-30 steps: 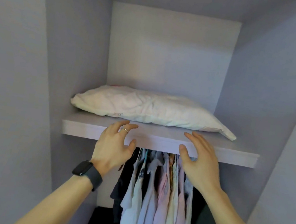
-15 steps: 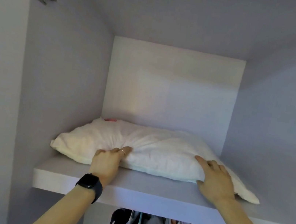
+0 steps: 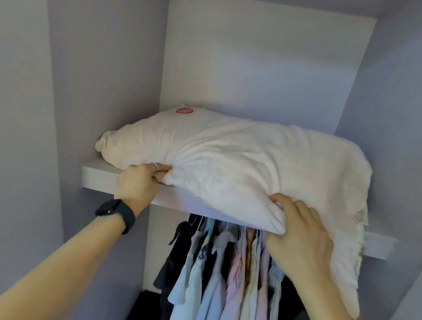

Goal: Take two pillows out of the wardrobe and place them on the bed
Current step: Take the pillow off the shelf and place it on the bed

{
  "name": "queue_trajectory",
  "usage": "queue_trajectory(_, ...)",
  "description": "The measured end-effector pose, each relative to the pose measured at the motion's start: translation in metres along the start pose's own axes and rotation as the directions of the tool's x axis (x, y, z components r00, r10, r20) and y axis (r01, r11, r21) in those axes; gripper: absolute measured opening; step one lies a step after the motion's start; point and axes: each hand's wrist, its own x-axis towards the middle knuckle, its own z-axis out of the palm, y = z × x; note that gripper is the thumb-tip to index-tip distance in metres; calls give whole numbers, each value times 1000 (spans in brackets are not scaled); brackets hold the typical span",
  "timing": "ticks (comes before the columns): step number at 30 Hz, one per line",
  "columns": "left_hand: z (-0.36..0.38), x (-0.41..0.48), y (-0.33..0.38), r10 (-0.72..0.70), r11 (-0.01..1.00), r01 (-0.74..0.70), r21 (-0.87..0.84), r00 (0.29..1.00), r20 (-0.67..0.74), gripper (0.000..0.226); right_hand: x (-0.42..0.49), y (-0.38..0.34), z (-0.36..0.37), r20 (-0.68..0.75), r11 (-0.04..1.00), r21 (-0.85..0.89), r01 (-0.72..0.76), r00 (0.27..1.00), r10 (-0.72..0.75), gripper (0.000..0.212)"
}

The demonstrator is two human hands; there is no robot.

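1. My left hand [image 3: 138,182] grips the front edge of the pillow [image 3: 244,170], fingers curled into the fabric so that it bunches and creases around them.
2. My right hand [image 3: 300,233] clutches the same edge further right, fingers dug into the pillow from above. I cannot see my thumb.
3. The white pillow lies partly on the shelf [image 3: 97,178] inside the wardrobe [image 3: 96,60]. Its front edge hangs out over the shelf lip between my hands.
4. The pillow's right end droops down past the shelf, below my right wrist.
5. The left end is on the shelf, close to the left wall. A small pink mark [image 3: 184,111] shows on the back left corner.
6. There is a ring [image 3: 154,165] on one left finger and a dark watch [image 3: 114,210] on that wrist.
7. Below the shelf, clothes [image 3: 226,285] hang in a tight row, pale shirts in the middle and dark ones at the sides.
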Motion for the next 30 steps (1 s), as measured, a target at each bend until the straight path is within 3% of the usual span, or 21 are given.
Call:
queue_trajectory(3,-12,-20,10,-154,932,162,-323,987,51,53,-38,-30,-6,-10,999,18,40,999,-40,68)
queue_trajectory(5,-14,-18,21,-267,792,277,-543,959,99,49,-49,-51,4,69,998,3,67,995,-67,67)
queue_trajectory(7,-16,-7,39,-360,679,376,-630,919,161,53,-52,-69,18,185,996,-16,90,979,-85,65)
queue_trajectory(10,-20,4,68,-412,637,499,-588,865,287,95,-51,-91,25,392,975,223,15,914,-104,48)
queue_trajectory(12,-26,-2,77,-370,682,495,-539,869,330,114,-48,-102,14,431,935,352,-43,894,-122,40)
queue_trajectory(14,-24,-17,74,-335,709,461,-533,886,321,117,-37,-100,-3,382,924,374,-78,921,-77,34)
queue_trajectory(17,-20,-29,63,-309,723,456,-519,885,348,118,13,-76,-15,204,951,290,-109,978,50,26)
queue_trajectory(20,-26,-27,58,-293,765,463,-448,869,398,117,70,-50,-13,189,974,144,-176,971,147,29)
queue_trajectory(26,-27,20,76,-358,818,476,-325,861,361,96,158,2,10,279,933,-26,-359,894,351,52)
queue_trajectory(30,-5,43,91,-396,831,495,-253,847,355,105,164,26,32,379,833,-254,-492,742,553,90)
